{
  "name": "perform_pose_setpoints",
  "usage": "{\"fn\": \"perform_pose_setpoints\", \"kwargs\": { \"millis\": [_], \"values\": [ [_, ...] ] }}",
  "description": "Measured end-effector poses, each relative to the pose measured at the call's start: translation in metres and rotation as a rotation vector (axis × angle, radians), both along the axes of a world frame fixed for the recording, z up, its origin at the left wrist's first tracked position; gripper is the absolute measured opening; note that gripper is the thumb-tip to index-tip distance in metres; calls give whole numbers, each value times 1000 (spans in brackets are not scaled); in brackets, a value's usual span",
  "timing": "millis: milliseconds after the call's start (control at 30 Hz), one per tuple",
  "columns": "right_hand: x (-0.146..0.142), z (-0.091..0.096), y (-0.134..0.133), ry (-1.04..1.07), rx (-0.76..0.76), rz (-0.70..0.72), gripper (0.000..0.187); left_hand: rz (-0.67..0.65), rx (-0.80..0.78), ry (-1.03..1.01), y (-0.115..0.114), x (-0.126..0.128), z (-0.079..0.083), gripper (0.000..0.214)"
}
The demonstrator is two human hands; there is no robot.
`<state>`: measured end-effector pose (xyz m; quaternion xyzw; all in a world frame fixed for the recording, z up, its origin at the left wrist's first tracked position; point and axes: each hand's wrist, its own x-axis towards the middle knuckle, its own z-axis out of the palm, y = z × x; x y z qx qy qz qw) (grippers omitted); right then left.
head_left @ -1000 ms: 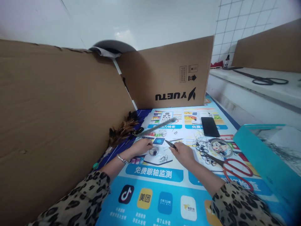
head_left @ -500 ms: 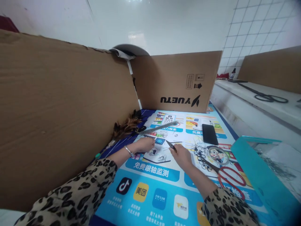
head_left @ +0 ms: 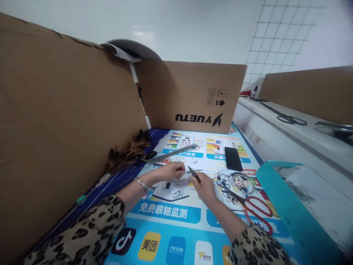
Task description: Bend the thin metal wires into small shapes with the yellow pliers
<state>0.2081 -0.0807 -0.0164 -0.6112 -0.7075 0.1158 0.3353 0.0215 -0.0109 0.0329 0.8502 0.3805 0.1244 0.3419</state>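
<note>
My right hand (head_left: 205, 189) is wrapped round small dark pointed pliers (head_left: 195, 175), whose tips point up and left. Just left of those tips, my left hand (head_left: 175, 171) is closed in a pinch above the printed sheet (head_left: 176, 200); what it holds, if anything, is too small to make out. A clear round dish, blurred, seems to lie under the hands. To the right of my right hand lies a tangle of black rings and thin wire (head_left: 227, 189), with a round clear case (head_left: 243, 183) beside it and red-handled scissors (head_left: 257, 206) in front.
A black phone (head_left: 233, 159) and a bundle of thin grey rods (head_left: 173, 152) lie farther back. Brown feathers (head_left: 128, 149) rest along the left cardboard wall (head_left: 68, 110). A teal box (head_left: 292, 206) with thin wire pieces stands at right, below a white ledge (head_left: 311, 129).
My left hand has moved right, closer to the tips of the pliers in my right hand. The whole view has shifted, so the surroundings appear farther left.
</note>
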Motion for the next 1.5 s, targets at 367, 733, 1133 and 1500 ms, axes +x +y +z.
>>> {"fn": "perform_pose_setpoints", "kwargs": {
  "millis": [367, 733, 1133, 1500],
  "values": [
    [-1, 5, 0, 128, -7, -9, 32, -60, 146, 14, 7, 11, -6, 16],
    [-4, 12, -3, 272, -80, 82, 32, -40, 193, 47, -5, 10, -2, 18],
    [-5, 15, -4, 437, -230, 15, 32, -30, -176, -288, 0, 8, -6, 12],
    [2, 16, -1, 473, -205, 23, 29, 173, -603, -603, -14, -2, -28, 21]
  ]
}}
